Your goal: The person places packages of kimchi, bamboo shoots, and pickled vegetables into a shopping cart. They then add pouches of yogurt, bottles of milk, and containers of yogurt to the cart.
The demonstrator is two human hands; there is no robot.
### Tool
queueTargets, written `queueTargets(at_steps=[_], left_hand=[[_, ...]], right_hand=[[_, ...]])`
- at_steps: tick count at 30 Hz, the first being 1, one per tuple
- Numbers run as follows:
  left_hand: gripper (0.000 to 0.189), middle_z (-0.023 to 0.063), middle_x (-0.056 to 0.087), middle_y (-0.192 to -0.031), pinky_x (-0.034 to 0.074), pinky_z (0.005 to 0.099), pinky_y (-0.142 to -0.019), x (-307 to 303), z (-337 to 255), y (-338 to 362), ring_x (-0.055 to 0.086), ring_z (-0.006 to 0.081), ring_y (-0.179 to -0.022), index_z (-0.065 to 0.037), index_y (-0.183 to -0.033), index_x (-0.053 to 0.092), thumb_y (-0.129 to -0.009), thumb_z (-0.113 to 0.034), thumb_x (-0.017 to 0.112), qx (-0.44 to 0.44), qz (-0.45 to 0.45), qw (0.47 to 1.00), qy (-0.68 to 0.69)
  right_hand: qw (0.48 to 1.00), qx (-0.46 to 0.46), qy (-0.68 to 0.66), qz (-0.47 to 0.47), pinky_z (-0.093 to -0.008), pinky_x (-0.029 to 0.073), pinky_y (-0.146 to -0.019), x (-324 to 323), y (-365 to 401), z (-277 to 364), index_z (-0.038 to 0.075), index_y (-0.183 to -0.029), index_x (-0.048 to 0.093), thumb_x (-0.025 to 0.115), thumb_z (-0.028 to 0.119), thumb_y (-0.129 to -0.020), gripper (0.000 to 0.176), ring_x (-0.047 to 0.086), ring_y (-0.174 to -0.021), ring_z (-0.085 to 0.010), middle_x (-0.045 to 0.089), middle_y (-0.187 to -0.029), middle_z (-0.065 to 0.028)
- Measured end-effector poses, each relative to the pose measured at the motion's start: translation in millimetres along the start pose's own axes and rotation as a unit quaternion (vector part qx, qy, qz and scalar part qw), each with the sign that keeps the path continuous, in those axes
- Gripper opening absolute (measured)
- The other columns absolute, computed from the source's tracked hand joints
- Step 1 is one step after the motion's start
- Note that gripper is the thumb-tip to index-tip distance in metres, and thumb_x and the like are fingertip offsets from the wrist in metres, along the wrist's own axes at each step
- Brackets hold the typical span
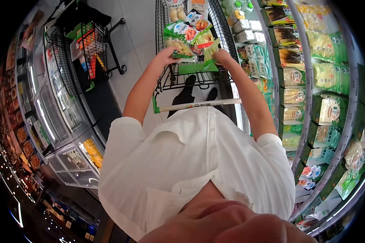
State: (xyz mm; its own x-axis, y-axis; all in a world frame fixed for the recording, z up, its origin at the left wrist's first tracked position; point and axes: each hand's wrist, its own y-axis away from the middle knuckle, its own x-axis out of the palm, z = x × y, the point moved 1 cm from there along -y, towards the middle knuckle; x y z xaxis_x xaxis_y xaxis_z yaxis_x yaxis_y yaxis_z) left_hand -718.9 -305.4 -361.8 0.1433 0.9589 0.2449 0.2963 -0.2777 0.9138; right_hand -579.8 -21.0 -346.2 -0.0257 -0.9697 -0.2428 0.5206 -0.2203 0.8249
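My left hand is closed on the lower edge of a clear-and-green food packet with pale yellowish contents. In my right hand is the edge of a light green plastic packet, its fingers closed round it. Both hands are inside the shopping cart, near its end closest to me. Between and beyond them lie a green-and-white packet, a blue-and-white packet and a yellow-and-red packet. Beneath the packets a green panel crosses the cart.
The cart's handle runs close to my shirt. Refrigerated shelves with bagged food rise on my right, with white bottles nearby. On the left stand a second loaded cart and glass-fronted freezers. Pale floor tiles lie between.
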Motion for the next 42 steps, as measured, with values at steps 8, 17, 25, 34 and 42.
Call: queueTargets(at_steps=[8, 17, 25, 34, 42], left_hand=[[0.034, 0.0161, 0.068, -0.119, 0.059, 0.0495, -0.104, -3.1, -124.0, -114.7, 0.066, 0.0316, -0.12, -0.003, -0.135, 0.058, -0.101, 0.003, 0.061, 0.204, -0.071, 0.97, 0.113], [0.034, 0.0093, 0.067, -0.117, 0.058, 0.0403, -0.087, -40.6, -103.0, -198.6, 0.064, 0.0226, -0.111, -0.001, -0.128, 0.064, -0.105, -0.026, 0.067, 0.31, -0.153, 0.56, -0.753], [0.054, 0.0155, 0.06, -0.144, 0.052, 0.0371, -0.099, 12.2, 85.4, 6.2, 0.062, 0.0217, -0.125, 0.0, -0.156, 0.049, -0.108, -0.021, 0.062, 0.339, -0.006, 0.856, -0.391], [0.04, 0.0228, 0.071, -0.131, 0.054, 0.0428, -0.101, 61.0, 148.2, 108.7, 0.071, 0.0353, -0.116, 0.003, -0.142, 0.061, -0.114, -0.023, 0.049, 0.477, 0.065, 0.659, -0.578], [0.04, 0.0249, 0.074, -0.126, 0.05, 0.0476, -0.106, 70.1, 97.1, 92.8, 0.069, 0.0429, -0.118, 0.003, -0.131, 0.068, -0.114, -0.025, 0.046, 0.486, 0.024, 0.687, -0.539]], right_hand=[[0.94, -0.209, 0.012, -0.271, -0.0417, 0.06, -0.088, -33.1, -3.8, -4.2, 0.004, -0.123, 0.075, 0.071, 0.021, -0.097, 0.031, 0.078, -0.094, -0.0327, 0.08, -0.104, -0.0176], [0.881, -0.334, 0.134, -0.307, -0.0427, 0.059, -0.09, -30.0, 195.1, -130.1, 0.004, -0.117, 0.074, 0.075, 0.015, -0.1, 0.021, 0.075, -0.103, -0.0335, 0.078, -0.11, -0.0151], [0.845, -0.303, 0.345, -0.276, -0.0668, 0.021, -0.127, -3.0, 233.0, -190.2, 0.017, -0.145, 0.063, 0.075, 0.062, -0.091, 0.072, 0.039, -0.152, -0.0384, 0.05, -0.159, -0.0119], [0.82, -0.338, 0.354, -0.298, -0.0647, 0.018, -0.13, -10.5, 213.5, -170.8, 0.014, -0.147, 0.061, 0.064, 0.075, -0.094, 0.081, 0.039, -0.151, -0.0392, 0.05, -0.158, -0.0158], [0.814, -0.344, 0.354, -0.305, -0.0646, 0.017, -0.131, -14.3, 174.3, -126.5, 0.011, -0.146, 0.062, 0.059, 0.079, -0.096, 0.084, 0.04, -0.152, -0.0384, 0.054, -0.154, -0.0164]])
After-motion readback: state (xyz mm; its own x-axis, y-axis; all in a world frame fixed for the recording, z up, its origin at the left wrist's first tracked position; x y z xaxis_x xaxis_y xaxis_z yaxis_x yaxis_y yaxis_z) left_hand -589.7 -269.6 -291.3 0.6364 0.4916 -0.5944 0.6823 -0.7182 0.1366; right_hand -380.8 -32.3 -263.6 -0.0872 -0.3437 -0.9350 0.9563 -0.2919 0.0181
